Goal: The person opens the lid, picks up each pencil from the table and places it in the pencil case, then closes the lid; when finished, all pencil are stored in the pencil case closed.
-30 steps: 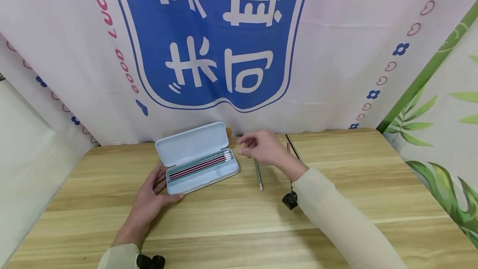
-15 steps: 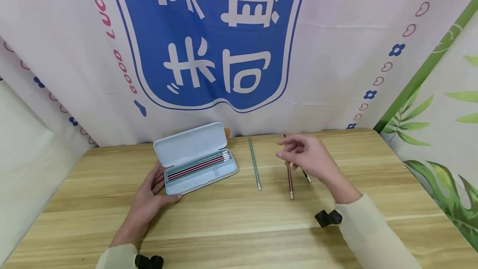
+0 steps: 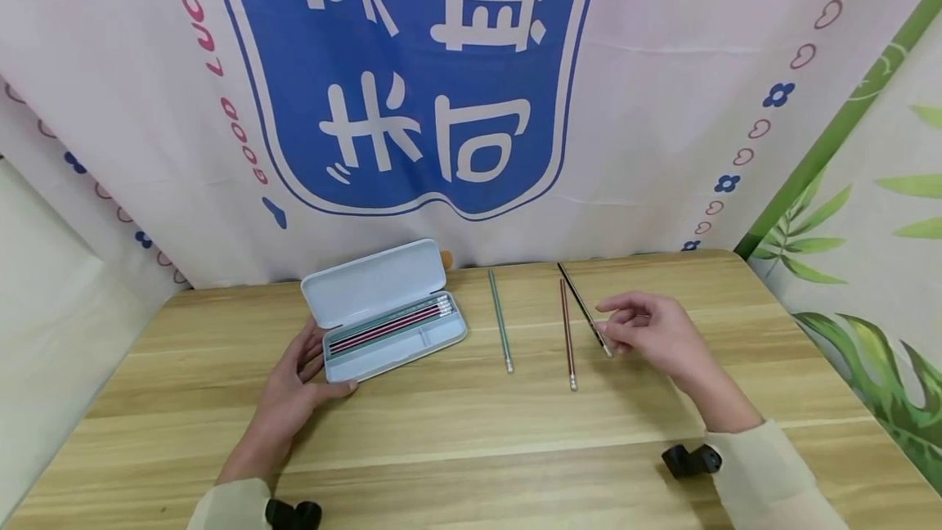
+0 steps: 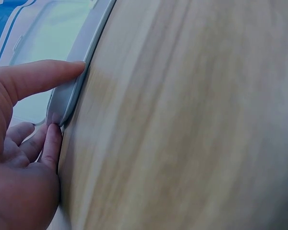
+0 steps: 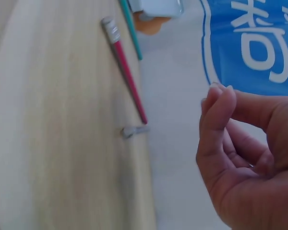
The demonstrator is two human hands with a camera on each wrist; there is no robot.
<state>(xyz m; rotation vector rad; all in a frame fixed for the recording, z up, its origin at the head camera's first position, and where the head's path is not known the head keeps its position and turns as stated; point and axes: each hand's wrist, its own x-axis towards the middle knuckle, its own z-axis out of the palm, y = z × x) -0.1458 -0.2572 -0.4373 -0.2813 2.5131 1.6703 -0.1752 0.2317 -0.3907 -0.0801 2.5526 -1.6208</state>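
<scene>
A light blue pencil case [image 3: 390, 361] lies with its lid raised on the table, several striped and green pencils [image 3: 386, 330] inside. My left hand [image 3: 290, 395] holds its left end, thumb on the front rim and fingers round the corner; the left wrist view shows the thumb [image 4: 62, 73] along the edge. My right hand [image 3: 662, 342] hovers by the eraser end of a black pencil [image 3: 580, 303], fingers loosely bent and thumb near the index finger, with nothing between them in the right wrist view. A red pencil [image 3: 567, 330] and a green pencil [image 3: 500, 317] lie to its left.
The wooden table [image 3: 456, 440] ends at the back against a white hanging cloth [image 3: 625, 145] with a blue printed panel. A small orange shape [image 3: 446, 259] shows behind the case. Leaf-patterned fabric [image 3: 868, 285] hangs at the right.
My right hand has moved right, from above the green pencil past the red one to beside the black pencil, uncovering all three. My left hand stays on the pencil case.
</scene>
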